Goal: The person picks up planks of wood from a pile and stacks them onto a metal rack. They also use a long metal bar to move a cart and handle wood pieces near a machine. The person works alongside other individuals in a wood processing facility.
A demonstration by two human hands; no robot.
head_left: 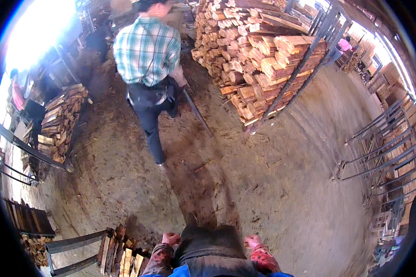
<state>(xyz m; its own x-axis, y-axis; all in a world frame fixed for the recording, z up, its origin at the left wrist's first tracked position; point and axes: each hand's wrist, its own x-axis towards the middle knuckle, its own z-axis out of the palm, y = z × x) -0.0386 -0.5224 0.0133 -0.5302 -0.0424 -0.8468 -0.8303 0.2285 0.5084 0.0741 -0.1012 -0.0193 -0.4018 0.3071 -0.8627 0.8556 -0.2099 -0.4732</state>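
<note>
My left hand (171,238) is low in the view with its fingers curled in, and nothing shows in it. It is nearest to a cart load of rough wood strips (125,258) at the lower left, apart from it. My right hand (252,241) hangs on the other side of my dark apron (211,242), also curled closed with nothing visible in it. Patterned red sleeves cover both my forearms. Neither hand touches any wood.
Ahead, a person in a plaid shirt (148,51) walks with a dark bar (198,112) by one hand. A tall stack of boards (259,60) stands in a metal frame. Another loaded cart (62,122) is at left; metal racks (379,152) line the right.
</note>
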